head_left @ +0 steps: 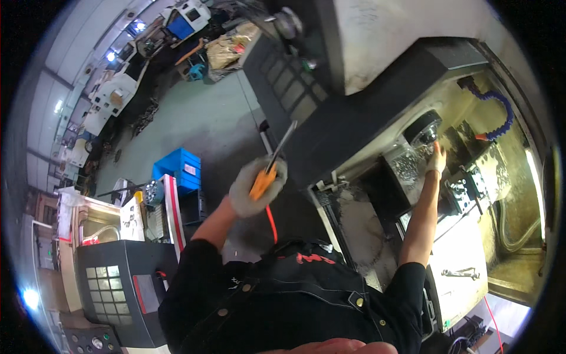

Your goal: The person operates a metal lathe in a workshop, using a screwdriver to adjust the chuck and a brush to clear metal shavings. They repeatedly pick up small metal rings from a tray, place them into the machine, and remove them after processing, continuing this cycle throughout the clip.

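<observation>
My left hand (258,184), in a pale work glove, is closed around the orange body of an air blow gun (263,182). Its thin metal nozzle points up and to the right, and a red hose (271,224) hangs below the hand. On the right, my right arm stretches into the open lathe. There my right hand (436,160), with a light glove cuff at the wrist, is up against the front of the dark round chuck (422,127). Its fingers are too small and partly hidden to show whether they grip a part.
A blue segmented coolant hose (502,112) curves inside the lathe, above the tool turret (469,190). Wrenches (461,273) lie on a bright surface beside my right arm. A blue crate (180,169) stands left of my left hand. Another machine (124,289) is at lower left.
</observation>
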Demonstrator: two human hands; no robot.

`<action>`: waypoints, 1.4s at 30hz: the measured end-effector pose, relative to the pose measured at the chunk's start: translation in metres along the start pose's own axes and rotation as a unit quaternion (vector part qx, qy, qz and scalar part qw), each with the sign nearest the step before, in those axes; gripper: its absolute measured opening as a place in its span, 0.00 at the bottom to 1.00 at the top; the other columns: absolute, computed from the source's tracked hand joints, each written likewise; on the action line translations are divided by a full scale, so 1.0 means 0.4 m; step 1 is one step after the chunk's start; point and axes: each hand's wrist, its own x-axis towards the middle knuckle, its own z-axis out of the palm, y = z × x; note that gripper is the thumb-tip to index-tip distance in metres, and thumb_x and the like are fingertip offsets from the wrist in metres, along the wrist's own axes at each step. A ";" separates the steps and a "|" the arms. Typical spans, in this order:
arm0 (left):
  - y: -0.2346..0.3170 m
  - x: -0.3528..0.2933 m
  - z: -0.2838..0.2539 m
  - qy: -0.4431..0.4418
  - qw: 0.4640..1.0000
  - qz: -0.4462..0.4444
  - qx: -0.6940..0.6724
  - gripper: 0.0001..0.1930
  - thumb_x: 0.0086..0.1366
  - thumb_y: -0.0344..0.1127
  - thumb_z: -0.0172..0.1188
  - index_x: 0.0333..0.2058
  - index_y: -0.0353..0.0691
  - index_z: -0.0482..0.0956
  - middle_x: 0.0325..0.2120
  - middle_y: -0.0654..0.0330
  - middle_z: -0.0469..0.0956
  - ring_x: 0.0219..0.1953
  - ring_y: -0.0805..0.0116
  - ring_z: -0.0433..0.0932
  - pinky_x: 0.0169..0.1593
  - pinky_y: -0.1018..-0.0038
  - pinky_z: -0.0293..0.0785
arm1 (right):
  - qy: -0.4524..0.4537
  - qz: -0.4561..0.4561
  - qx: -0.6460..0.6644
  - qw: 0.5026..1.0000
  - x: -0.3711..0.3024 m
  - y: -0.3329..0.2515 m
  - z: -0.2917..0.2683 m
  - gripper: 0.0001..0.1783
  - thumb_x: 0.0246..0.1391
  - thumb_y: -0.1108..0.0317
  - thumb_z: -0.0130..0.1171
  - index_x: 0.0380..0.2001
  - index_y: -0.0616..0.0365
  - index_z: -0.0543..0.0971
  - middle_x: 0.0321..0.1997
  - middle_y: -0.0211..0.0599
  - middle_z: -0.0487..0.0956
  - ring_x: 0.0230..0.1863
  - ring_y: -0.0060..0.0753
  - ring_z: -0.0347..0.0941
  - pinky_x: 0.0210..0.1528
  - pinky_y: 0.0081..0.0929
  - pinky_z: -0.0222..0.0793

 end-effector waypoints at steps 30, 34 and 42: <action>-0.184 0.063 -0.039 0.024 0.977 0.158 -0.139 0.20 0.54 0.19 0.53 0.47 0.39 0.69 0.41 0.57 0.74 0.35 0.72 0.75 0.42 0.76 0.72 | -0.273 0.137 -0.054 0.951 -1.106 0.011 0.232 0.20 0.48 0.71 0.62 0.44 0.63 0.71 0.32 0.30 0.73 0.27 0.19 0.70 0.25 0.20 0.64; -0.300 -0.125 -0.032 -0.049 0.973 0.123 -0.188 0.19 0.55 0.16 0.49 0.45 0.39 0.70 0.45 0.56 0.73 0.37 0.76 0.73 0.42 0.79 0.70 | -0.185 0.123 -0.008 0.975 -1.163 0.016 0.168 0.16 0.48 0.72 0.60 0.42 0.59 0.72 0.31 0.29 0.73 0.25 0.18 0.70 0.22 0.15 0.63; -0.570 -0.511 0.028 -0.106 0.949 -0.125 -0.270 0.15 0.56 0.17 0.55 0.41 0.41 0.72 0.36 0.64 0.75 0.34 0.80 0.72 0.38 0.82 0.71 | -0.075 0.089 -0.016 0.993 -1.275 -0.032 -0.054 0.20 0.48 0.69 0.61 0.45 0.57 0.71 0.33 0.32 0.74 0.24 0.20 0.72 0.20 0.13 0.63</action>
